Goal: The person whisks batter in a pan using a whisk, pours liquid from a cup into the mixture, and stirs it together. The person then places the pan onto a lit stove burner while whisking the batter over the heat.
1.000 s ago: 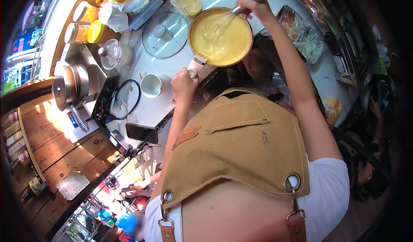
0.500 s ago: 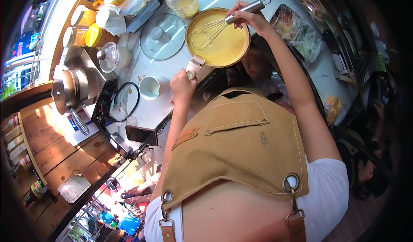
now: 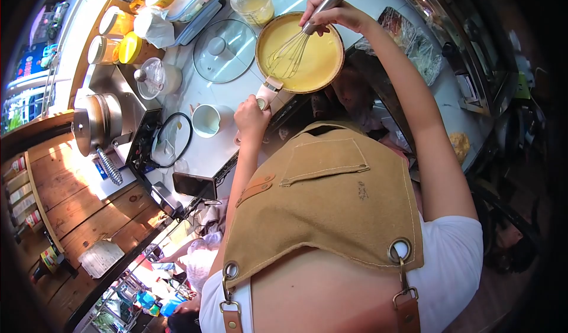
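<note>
The whisk [image 3: 310,27] is held in the right hand [image 3: 335,17], its metal handle pinched between thumb and fingers, with the wire loops slanted down over the yellow mixture [image 3: 322,58] in the round pan [image 3: 342,53]. Whether the loop tips are dipped cannot be told. The pan is placed at the edge of the counter [image 3: 190,91], and its pale handle [image 3: 269,92] is gripped by the left hand [image 3: 252,117], with the fingers wrapped around it. The step in hand is judged to be whisking; by a further stroke, a steadied pan and loops kept inside the rim would be called for. Just beside the pan, a glass lid [image 3: 228,58] and a clear tub [image 3: 252,2] are seen. No brand can be read: the small dark mark on the apron [image 3: 325,200] and the bottle labels [image 3: 49,255] at lower left cannot be made out.
</note>
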Demonstrator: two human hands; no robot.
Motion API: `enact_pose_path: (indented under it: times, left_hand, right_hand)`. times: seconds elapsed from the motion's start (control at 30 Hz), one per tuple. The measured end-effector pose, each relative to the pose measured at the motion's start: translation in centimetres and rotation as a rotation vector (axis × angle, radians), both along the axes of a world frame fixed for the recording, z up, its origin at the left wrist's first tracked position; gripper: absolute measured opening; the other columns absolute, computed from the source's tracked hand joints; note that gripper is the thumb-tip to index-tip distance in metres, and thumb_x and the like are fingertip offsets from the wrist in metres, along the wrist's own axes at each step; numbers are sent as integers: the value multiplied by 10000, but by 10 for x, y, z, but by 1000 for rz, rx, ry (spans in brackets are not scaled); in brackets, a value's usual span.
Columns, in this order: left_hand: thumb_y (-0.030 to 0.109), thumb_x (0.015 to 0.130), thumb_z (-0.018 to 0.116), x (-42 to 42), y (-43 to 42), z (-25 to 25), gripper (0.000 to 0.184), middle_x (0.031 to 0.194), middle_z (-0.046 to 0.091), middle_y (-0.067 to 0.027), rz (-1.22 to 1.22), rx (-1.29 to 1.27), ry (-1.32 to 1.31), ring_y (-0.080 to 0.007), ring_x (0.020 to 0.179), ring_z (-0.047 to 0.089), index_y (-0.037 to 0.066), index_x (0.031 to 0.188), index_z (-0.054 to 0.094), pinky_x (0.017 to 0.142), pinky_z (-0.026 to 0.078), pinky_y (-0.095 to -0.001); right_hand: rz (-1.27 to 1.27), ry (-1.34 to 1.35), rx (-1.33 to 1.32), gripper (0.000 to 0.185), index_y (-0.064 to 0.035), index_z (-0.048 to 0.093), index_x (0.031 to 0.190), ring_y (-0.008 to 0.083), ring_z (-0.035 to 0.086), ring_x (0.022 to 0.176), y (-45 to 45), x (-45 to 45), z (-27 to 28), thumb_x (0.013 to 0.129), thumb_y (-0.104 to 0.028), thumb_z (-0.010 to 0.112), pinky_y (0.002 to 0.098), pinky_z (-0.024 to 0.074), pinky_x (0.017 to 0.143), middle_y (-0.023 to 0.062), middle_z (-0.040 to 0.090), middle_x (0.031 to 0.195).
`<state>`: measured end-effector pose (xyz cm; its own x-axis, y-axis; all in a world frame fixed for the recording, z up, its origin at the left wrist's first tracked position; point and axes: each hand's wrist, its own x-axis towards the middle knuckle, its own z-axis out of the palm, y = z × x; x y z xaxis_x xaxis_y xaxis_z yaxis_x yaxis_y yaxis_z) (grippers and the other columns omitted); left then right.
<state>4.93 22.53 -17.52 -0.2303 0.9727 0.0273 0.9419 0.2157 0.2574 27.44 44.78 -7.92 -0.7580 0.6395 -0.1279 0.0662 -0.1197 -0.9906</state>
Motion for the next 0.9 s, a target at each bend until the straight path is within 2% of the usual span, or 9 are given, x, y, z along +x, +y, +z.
enact_pose_path:
  times: [0.1,0.37,0.6,0.67,0.9]
  left_hand:
    - [135,610,603,1,0,0,144,643,593,-157,3,7,0,-320,619,591,30,668,523,556,475,-407]
    - [121,609,591,0,-1,-1,130,648,594,-156,15,2,-7,-322,621,590,30,670,523,555,472,-413]
    - [149,621,613,1,0,1,157,644,593,-153,8,15,-7,-321,618,589,29,667,524,553,472,-408]
    - [158,624,620,1,0,1,167,642,593,-153,8,17,-6,-320,617,589,28,667,525,553,473,-408]
    - [157,622,618,0,0,0,165,637,592,-154,-1,15,4,-318,608,590,28,667,526,546,476,-405]
  right_hand:
    - [54,-22,13,173,-1,600,805,133,576,591,3,-3,1,701,-138,585,234,482,538,113,639,841]
    - [-180,68,25,142,-33,567,837,126,587,596,1,2,-18,773,-160,575,224,468,538,100,622,846]
    - [-110,61,-22,114,-49,557,817,127,582,584,-3,3,-14,765,-150,572,224,459,527,100,622,833]
    - [-85,67,-43,149,-28,554,797,147,591,573,-2,1,-11,736,-151,609,240,476,512,123,633,852]
    - [-15,-20,22,128,-27,559,758,140,590,544,-6,-3,4,705,-138,595,231,479,495,118,635,824]
